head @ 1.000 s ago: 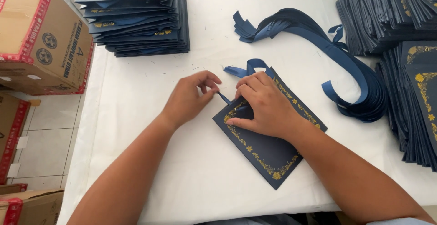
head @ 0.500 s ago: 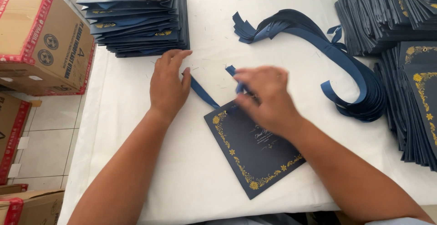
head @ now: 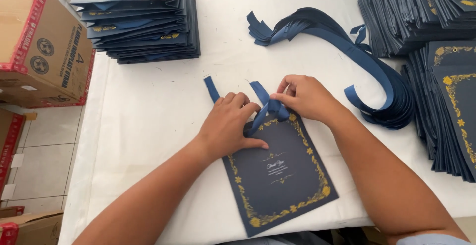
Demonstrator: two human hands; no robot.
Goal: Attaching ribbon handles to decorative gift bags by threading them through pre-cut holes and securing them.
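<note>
Forearms come in from the near edge of the white tabletop (head: 148, 126), both bare. Between them lies a flat navy paper bag (head: 280, 175) with a gold floral border, face up, its long axis running from the near-right corner up toward the far left, so the open top end points away from the person and slightly left. The left hand (head: 225, 126) presses on the bag's upper left corner, fingers curled, its grip together on the blue ribbon (head: 265, 108) where the ribbon meets the bag's top edge. The right hand (head: 305, 96) sits just beyond the top edge, fingertips pinched on the same ribbon at a small knot or fold. Two loose ribbon ends stick out past the hands toward the far left.

Farther off to the right, a long bundle of blue ribbons (head: 367, 71) curves across the tabletop. Stacks of flat navy bags (head: 446, 86) fill the right edge, and a stack of finished bags (head: 141, 22) with ribbon handles stands at the far left. Cardboard boxes (head: 42, 47) sit off the tabletop's left side.
</note>
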